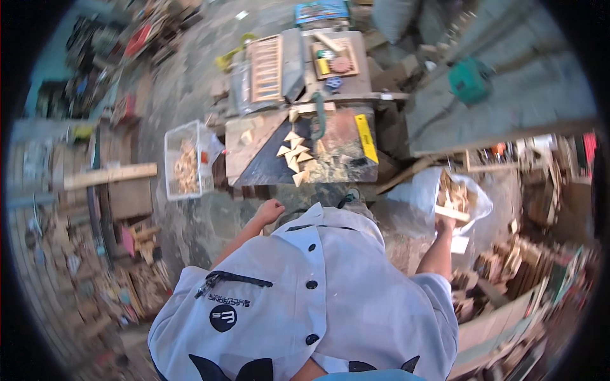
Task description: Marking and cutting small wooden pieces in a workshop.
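Note:
My right hand (445,223) reaches to the mouth of a white plastic sack (406,202), its fingers round a pale wood strip (452,213). Behind that strip, wood offcuts (452,190) fill the sack's opening. My left hand (272,211) hangs in front of the worktable (254,155), fingers curled, with nothing seen in it. Several small triangular wood pieces (296,152) lie grouped on the table's dark patch. A green curved tool or clamp (319,117) stands beside them, and a yellow strip (366,138) lies near the right edge, by sawdust.
Left of the table stands a clear bin (170,166) with wood scraps. Beyond it sit a slatted wooden frame (267,68) and a wooden tray (354,70) of small parts. A large board (508,95) holding a green object is at right. Stacked wood (524,273) lies nearer.

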{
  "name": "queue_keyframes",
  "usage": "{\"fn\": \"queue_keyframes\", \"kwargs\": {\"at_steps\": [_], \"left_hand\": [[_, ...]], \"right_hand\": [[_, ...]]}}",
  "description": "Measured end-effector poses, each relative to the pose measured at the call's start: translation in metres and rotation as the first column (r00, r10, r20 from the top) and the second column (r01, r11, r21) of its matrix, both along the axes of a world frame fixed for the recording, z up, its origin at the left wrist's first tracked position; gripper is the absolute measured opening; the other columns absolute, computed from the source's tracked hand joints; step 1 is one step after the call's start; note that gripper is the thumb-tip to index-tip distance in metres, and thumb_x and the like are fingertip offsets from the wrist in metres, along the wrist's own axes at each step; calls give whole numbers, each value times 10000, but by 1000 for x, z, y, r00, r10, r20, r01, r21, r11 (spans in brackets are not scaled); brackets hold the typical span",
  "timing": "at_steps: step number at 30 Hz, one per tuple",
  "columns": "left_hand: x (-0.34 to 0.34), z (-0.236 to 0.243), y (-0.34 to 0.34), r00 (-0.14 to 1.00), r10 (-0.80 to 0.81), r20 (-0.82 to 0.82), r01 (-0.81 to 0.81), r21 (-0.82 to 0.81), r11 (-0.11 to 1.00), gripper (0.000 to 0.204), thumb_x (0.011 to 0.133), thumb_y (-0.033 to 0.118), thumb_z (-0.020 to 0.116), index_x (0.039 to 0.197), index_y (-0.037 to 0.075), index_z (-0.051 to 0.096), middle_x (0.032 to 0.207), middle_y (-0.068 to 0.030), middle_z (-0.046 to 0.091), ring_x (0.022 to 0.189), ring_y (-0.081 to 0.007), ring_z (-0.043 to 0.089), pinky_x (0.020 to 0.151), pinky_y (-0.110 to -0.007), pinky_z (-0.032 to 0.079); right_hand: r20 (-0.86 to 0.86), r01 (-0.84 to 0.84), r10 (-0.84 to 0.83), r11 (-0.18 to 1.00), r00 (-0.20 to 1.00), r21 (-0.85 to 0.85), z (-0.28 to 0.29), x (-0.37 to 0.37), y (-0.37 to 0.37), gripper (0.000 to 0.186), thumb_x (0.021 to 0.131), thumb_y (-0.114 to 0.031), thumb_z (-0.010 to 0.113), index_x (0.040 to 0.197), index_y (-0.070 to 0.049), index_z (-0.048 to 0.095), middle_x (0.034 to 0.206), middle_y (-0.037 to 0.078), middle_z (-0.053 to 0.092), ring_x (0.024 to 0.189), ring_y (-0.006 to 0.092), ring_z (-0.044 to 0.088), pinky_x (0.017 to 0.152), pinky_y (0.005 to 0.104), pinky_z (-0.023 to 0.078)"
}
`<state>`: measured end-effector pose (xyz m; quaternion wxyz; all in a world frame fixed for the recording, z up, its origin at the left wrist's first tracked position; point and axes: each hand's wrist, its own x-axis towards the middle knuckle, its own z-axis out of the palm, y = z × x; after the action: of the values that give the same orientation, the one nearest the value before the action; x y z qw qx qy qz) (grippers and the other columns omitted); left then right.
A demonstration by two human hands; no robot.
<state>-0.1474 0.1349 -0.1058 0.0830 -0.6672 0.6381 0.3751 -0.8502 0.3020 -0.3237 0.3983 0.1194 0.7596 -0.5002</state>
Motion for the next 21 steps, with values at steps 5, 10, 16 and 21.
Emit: {"fn": "queue_keyframes", "kwargs": {"at_steps": [5, 10, 16, 21], "left_hand": [[1, -18, 35, 976, 214, -50, -209, 92, 974, 384, 913, 391, 670, 971, 30, 791, 977, -238, 755, 940, -397, 738, 858, -487, 571], [4, -25, 37, 987, 151, -44, -140, 203, 969, 415, 922, 424, 642, 898, 33, 779, 915, -243, 739, 880, -435, 717, 813, -518, 555], [58, -40, 10, 994, 52, -91, -51, 17, 999, 499, 930, 437, 629, 789, -34, 710, 793, -291, 669, 780, -467, 671, 716, -544, 509], [115, -60, -18, 986, 27, -162, -19, 46, 999, 487, 937, 434, 624, 827, -29, 730, 840, -301, 676, 818, -473, 680, 739, -559, 518]], "right_hand": [[-280, -312, 414, 885, 866, 345, 52, 17, 2, 596, 883, -281, 792, 1382, 13, 651, 1311, 190, 710, 1202, 298, 677, 1053, 397, 511], [-654, 41, 368, 852, 661, 522, 147, 61, -45, 454, 891, -188, 594, 1273, 32, 702, 1274, 245, 719, 1209, 419, 657, 1081, 483, 474], [-745, -86, 340, 930, 574, 358, 198, 153, -89, 326, 989, -138, 592, 1225, 58, 700, 1180, 206, 744, 1118, 333, 706, 1003, 416, 524], [-806, -440, 466, 849, 365, 292, 246, 284, -149, 304, 1005, -149, 616, 1218, 46, 709, 1148, 198, 744, 1046, 332, 705, 943, 397, 543]]}}
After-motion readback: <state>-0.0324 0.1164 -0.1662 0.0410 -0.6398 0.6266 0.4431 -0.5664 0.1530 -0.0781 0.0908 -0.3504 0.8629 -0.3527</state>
